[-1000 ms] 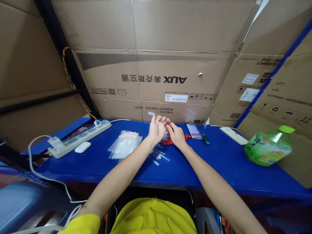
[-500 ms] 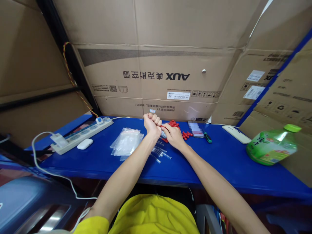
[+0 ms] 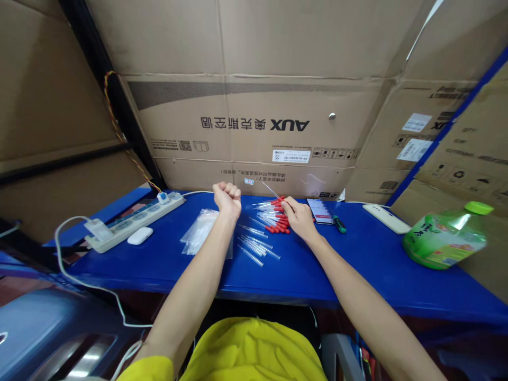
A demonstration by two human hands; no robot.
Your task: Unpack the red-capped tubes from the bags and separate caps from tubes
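My left hand is a closed fist raised above the blue table, near the clear plastic bags; what it holds is hidden. My right hand rests on the table with fingers curled on a red-capped clear tube at the edge of a pile of red-capped tubes. One thin tube sticks up at a slant from its fingers. Several uncapped clear tubes lie on the table between my forearms.
A white power strip and a small white case sit at the left. A phone, a green-handled tool, a white remote and a green bottle lie to the right. Cardboard boxes wall off the back.
My left fist moved left, away from my right hand and over towards the bags. My right hand shifted right onto the pile of red-capped tubes, which now shows fully.
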